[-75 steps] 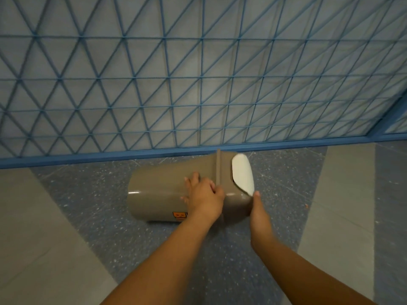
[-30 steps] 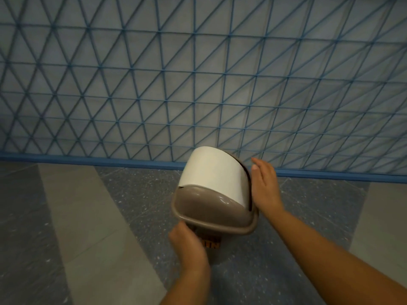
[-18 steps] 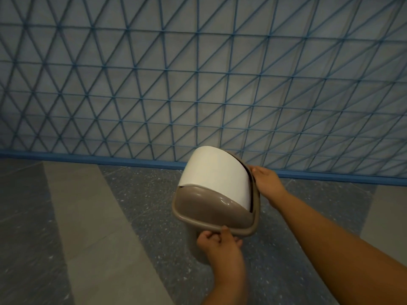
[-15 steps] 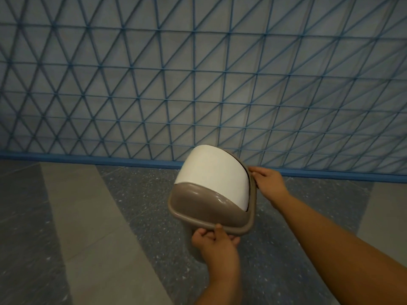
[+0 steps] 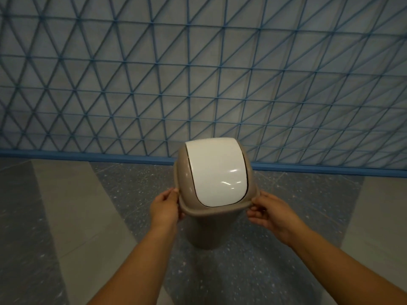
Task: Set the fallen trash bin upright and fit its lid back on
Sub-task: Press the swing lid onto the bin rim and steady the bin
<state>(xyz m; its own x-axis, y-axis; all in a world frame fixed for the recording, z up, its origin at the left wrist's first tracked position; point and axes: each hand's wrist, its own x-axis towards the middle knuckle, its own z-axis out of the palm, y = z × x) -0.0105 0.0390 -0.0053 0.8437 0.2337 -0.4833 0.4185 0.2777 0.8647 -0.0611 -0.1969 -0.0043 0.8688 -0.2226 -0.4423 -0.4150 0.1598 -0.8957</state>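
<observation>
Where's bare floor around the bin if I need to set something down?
Bare floor left of the trash bin, and right of it up to the blue baseboard. Crowded only at the lid, where left hand and right hand pinch its rim.

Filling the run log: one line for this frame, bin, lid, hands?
trash bin: upright on floor | lid: on top | left hand: on lid rim, left side | right hand: on lid rim, right side

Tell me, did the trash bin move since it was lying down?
Yes. The trash bin swung up off its side and now stands upright on the floor by the blue baseboard.
</observation>
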